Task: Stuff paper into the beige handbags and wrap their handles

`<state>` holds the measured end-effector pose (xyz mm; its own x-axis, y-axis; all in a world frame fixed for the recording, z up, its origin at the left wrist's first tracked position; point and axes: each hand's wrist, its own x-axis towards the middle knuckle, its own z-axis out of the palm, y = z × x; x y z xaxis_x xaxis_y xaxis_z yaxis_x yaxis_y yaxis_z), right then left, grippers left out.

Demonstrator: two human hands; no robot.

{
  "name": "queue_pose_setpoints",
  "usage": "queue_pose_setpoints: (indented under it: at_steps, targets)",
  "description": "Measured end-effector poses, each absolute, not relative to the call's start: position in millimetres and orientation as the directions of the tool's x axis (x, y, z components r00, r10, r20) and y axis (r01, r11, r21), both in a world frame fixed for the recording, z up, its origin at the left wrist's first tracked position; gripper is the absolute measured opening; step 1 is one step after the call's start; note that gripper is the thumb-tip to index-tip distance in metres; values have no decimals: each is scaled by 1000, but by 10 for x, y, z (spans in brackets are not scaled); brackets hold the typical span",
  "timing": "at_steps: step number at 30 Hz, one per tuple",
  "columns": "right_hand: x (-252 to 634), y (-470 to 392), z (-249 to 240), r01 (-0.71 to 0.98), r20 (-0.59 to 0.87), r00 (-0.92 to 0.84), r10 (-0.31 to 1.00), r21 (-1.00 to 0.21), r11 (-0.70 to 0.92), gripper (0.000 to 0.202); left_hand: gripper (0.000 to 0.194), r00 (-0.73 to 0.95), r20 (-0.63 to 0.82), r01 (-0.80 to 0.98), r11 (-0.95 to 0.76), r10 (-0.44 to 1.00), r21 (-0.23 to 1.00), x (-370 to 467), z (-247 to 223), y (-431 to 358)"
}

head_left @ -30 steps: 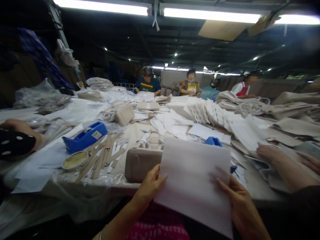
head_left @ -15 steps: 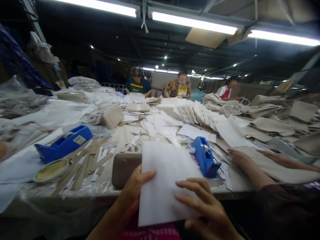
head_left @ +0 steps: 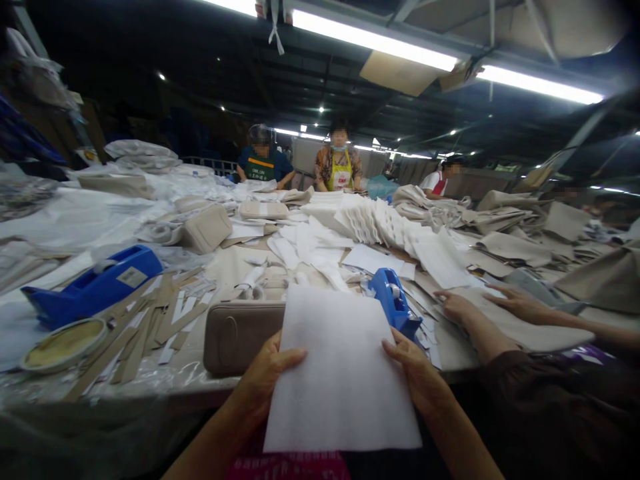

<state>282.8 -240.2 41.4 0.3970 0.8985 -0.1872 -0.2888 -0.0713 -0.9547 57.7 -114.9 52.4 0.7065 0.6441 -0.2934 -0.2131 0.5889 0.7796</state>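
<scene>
A white foam sheet (head_left: 343, 373) is held up in front of me, over the table's near edge. My left hand (head_left: 273, 367) is closed on its left edge, thumb on the front face and the fingers hidden behind. On the opposite edge, my right hand (head_left: 413, 363) grips it the same way. Just behind the sheet, on the left, a taupe bag (head_left: 240, 337) lies on the table, partly covered by the sheet. A blue tape dispenser (head_left: 395, 300) stands beyond my right hand.
Another blue tape dispenser (head_left: 97, 283) sits at the left, near a round dish (head_left: 65, 343) and scattered beige strips (head_left: 145, 333). White foam sheets (head_left: 375, 223) are stacked mid-table. At right, a co-worker's hands (head_left: 465, 310) rest on beige material (head_left: 530, 323). People (head_left: 340, 167) stand across the table.
My right hand has gone from spread fingers over the sheet's face to gripping its right edge. The view has shifted, so the table's things appear further left.
</scene>
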Motion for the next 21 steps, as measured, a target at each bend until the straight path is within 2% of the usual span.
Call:
queue_pose_setpoints:
  at_steps: [2,4,6,7,9,11,13,15,17,21]
  targets:
    - [2889,-2358,411,-78,-111,507,855,-994,-82,72,47,723,-283,-195,579,630,792,590,523,-1148]
    - [2989,-2281,447,292,94,597,797,-950,-107,78,48,748,-281,-151,567,601,809,602,517,-1153]
    - [3088,-2183,548,632,304,538,786,-762,-138,80,50,766,-288,-101,550,575,829,617,502,-1159]
    - [3126,-2131,622,746,376,486,789,-649,-150,80,51,771,-292,-78,538,566,839,626,494,-1161]
    - [3166,-2029,795,867,464,402,789,-471,-164,83,55,783,-298,-36,519,545,854,647,486,-1162]
    - [3160,-1929,959,891,435,319,842,-441,-110,86,58,801,-303,0,508,516,862,665,502,-1163]
    - [3128,-1834,1074,824,254,169,952,-566,5,74,59,827,-289,4,509,483,861,671,545,-1168]
    - [3102,-1753,1132,694,56,35,998,-720,16,48,61,861,-235,-51,536,452,842,656,591,-1180]
    - [3110,-1699,1156,584,-51,55,997,-808,-73,31,65,890,-132,-172,590,436,789,617,597,-1202]
    - [3202,-1678,1180,438,-57,269,961,-882,-175,26,78,914,15,-311,675,406,669,529,381,-1302]
